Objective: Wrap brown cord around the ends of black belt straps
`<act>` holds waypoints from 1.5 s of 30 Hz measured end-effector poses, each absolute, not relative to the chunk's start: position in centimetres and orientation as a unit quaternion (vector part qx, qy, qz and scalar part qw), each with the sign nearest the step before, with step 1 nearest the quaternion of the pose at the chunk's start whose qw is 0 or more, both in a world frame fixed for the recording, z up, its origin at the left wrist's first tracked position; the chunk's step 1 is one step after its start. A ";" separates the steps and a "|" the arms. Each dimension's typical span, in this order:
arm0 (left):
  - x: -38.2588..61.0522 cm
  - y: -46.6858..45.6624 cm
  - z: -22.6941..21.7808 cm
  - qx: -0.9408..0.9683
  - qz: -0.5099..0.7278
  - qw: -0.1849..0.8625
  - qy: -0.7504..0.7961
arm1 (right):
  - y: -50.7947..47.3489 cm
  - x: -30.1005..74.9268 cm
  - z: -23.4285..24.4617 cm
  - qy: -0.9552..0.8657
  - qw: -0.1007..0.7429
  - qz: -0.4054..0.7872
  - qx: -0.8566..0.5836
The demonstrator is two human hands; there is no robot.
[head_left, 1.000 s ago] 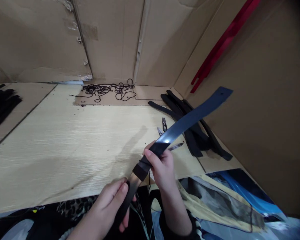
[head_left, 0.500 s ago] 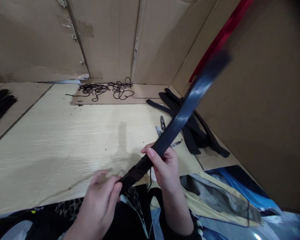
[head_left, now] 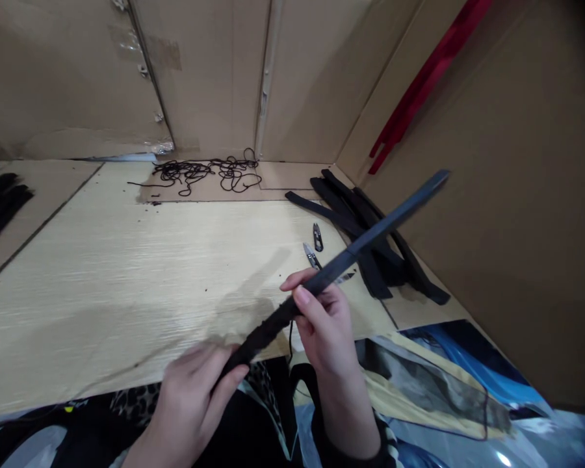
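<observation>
A long black strip (head_left: 380, 229) runs slantwise from lower left to upper right, held above the front of the table. Its lower part is wrapped and looks bumpy; the upper part is smooth and flat. My left hand (head_left: 195, 383) is closed round the lower end, thumb on top. Farther up, my right hand (head_left: 324, 318) pinches the strip between thumb and fingers where the wrapping ends. A thin black cord (head_left: 291, 341) hangs beside my right hand. Two small thread snips (head_left: 317, 238) and part of another tool lie just beyond that hand.
Several black strips (head_left: 380, 266) lie piled at the right, by the cardboard wall (head_left: 497, 247). Tangled black cord (head_left: 190, 174) lies at the back. More black pieces (head_left: 0, 201) sit at the far left. Red straps (head_left: 429, 78) hang on the right wall.
The strip has turned in my hands, now edge-on, and its far end has swung down. My left hand has shifted slightly; my right hand stays in nearly the same place.
</observation>
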State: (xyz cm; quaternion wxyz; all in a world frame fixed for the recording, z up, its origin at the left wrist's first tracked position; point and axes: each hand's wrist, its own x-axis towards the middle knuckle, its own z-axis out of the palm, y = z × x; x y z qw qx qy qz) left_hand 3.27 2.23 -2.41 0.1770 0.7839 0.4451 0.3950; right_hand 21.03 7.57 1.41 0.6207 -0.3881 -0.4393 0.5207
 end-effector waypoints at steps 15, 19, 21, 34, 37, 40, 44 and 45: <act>3.9 2.7 -3.6 0.746 0.463 0.003 0.478 | 7.6 21.7 1.0 -0.456 0.638 0.470 -0.404; 4.0 1.8 -3.9 0.697 0.490 0.194 0.486 | 7.5 21.7 0.7 -0.449 0.644 0.454 -0.421; 4.0 1.5 -3.7 0.663 0.458 0.327 0.494 | 7.6 21.4 0.6 -0.433 0.655 0.433 -0.443; 2.7 1.7 -2.3 0.788 0.354 0.267 0.428 | 7.9 22.7 1.8 -0.422 0.642 0.514 -0.382; 3.0 1.3 -2.4 0.711 0.283 0.465 0.445 | 7.9 22.7 1.8 -0.424 0.646 0.470 -0.427; 3.3 1.7 -2.9 0.768 0.354 0.288 0.450 | 8.1 22.4 1.7 -0.408 0.649 0.431 -0.475; 3.3 2.5 -3.1 0.796 0.411 -0.052 0.443 | 8.1 22.3 1.7 -0.410 0.656 0.412 -0.482; 3.2 2.7 -3.1 0.792 0.416 -0.077 0.440 | 8.1 22.4 1.8 -0.416 0.652 0.421 -0.474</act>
